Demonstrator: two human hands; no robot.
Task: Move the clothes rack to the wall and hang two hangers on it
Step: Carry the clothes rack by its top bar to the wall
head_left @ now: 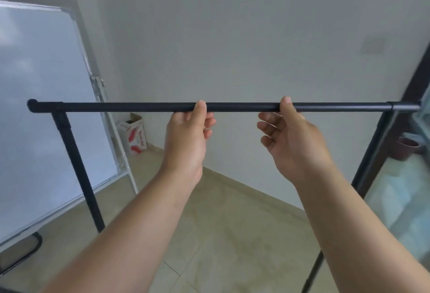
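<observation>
The black clothes rack's top bar (242,107) runs level across the middle of the view, close to the pale wall (232,36). Its left upright (76,167) and right upright (370,160) slant down to the floor. My left hand (186,139) is just under the bar, with the thumb tip resting on its front and the fingers loosely curled below, off the bar. My right hand (293,139) is the same: thumb on the bar, fingers spread below it. No hanger is in view.
A whiteboard (41,106) on a stand leans at the left. A small white and red carton (136,135) sits on the tiled floor (232,222) in the corner. At the right is a dark-framed glass door (404,176) with a dark pot (406,147) beyond.
</observation>
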